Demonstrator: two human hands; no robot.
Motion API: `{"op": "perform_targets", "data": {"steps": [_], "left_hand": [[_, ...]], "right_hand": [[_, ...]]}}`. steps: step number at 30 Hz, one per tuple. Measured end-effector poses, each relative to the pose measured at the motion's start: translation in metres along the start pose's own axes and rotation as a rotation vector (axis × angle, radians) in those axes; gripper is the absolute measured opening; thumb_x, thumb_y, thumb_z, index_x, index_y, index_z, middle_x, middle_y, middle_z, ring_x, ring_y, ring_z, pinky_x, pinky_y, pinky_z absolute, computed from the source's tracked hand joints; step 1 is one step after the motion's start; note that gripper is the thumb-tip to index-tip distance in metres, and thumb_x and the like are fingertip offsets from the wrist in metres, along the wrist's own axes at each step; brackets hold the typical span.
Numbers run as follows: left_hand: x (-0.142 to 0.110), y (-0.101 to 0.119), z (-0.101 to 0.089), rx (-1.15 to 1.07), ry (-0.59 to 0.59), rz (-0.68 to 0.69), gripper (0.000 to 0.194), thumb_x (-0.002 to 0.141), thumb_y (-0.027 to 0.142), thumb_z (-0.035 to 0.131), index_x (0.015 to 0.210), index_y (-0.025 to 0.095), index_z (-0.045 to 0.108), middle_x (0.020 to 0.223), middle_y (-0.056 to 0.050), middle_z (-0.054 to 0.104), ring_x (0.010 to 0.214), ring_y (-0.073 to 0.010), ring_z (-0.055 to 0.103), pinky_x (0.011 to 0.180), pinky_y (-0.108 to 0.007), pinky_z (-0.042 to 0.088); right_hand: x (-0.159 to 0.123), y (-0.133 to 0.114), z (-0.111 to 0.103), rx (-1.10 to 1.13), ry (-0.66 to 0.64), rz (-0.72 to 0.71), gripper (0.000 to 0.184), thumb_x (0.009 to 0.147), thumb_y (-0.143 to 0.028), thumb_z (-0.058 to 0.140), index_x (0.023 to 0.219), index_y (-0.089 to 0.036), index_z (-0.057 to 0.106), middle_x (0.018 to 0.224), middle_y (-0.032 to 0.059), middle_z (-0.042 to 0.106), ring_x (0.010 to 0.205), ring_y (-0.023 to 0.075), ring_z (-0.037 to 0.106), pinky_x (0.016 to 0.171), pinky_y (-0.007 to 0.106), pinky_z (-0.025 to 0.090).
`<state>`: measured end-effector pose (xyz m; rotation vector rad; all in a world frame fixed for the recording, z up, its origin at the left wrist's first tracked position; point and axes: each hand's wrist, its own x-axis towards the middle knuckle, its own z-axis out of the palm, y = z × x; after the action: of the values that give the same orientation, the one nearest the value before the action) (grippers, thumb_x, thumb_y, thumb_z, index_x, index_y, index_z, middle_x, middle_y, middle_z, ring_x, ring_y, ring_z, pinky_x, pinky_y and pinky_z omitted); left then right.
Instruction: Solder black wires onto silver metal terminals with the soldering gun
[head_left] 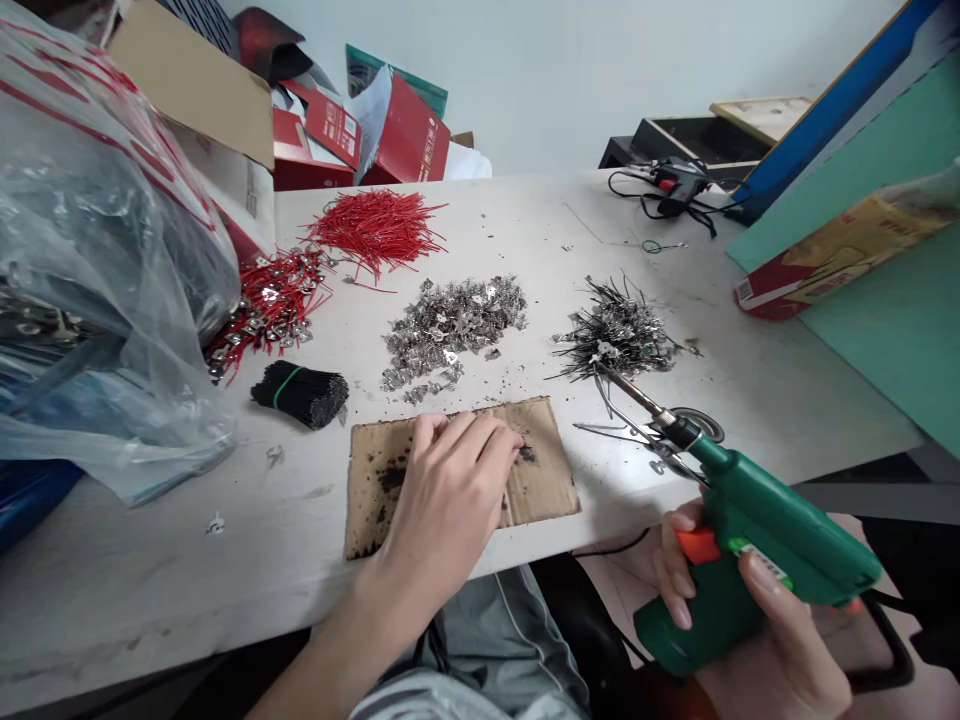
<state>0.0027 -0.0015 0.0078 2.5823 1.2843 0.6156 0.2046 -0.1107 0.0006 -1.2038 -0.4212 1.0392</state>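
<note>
White and scuffed, the worktop (675, 300) is carrying everything around a scorched cardboard mat (544, 470). Your left hand (450, 490) is lying flat on that mat, fingers loosely curled and pinching at a small dark piece (527, 454) by its fingertips. Your right hand (720, 610) is wrapping its grip tight around a green soldering gun (757, 530), just right of the mat, its tip pointing toward the pile of black wires (615, 335). Behind the mat, metal clips (450, 325) are lying heaped; red wires (375, 225) are sitting farther back.
</note>
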Motion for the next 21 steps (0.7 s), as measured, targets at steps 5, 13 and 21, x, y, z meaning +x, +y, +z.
{"op": "perform_targets", "data": {"steps": [5, 13, 21], "left_hand": [[0.002, 0.001, -0.003, 0.034, 0.019, 0.028, 0.014, 0.098, 0.009, 0.052, 0.095, 0.017, 0.063, 0.094, -0.003, 0.071, 0.087, -0.0210, 0.061, 0.081, -0.042, 0.035], [0.003, 0.010, 0.003, 0.014, 0.073, -0.002, 0.014, 0.099, 0.015, 0.052, 0.090, 0.017, 0.063, 0.087, -0.002, 0.070, 0.083, -0.0192, 0.062, 0.079, -0.040, 0.036], [-0.001, 0.009, -0.007, -0.048, 0.155, -0.040, 0.007, 0.097, 0.016, 0.059, 0.093, 0.019, 0.063, 0.092, -0.001, 0.073, 0.086, -0.0182, 0.065, 0.078, -0.039, 0.037]], "right_hand": [[0.004, 0.002, -0.004, 0.010, -0.038, 0.043, 0.025, 0.086, -0.036, 0.061, 0.105, -0.021, 0.064, 0.097, 0.0084, 0.059, 0.055, 0.0141, 0.049, 0.044, 0.029, 0.035], [0.004, 0.004, -0.006, -0.007, -0.043, 0.032, 0.026, 0.087, -0.036, 0.059, 0.108, -0.022, 0.065, 0.093, 0.0062, 0.056, 0.056, 0.0141, 0.048, 0.044, 0.029, 0.035], [-0.002, -0.010, 0.001, -0.018, 0.004, 0.016, 0.020, 0.085, -0.037, 0.065, 0.100, -0.025, 0.067, 0.091, 0.0067, 0.060, 0.052, 0.0144, 0.047, 0.040, 0.028, 0.034]]}}
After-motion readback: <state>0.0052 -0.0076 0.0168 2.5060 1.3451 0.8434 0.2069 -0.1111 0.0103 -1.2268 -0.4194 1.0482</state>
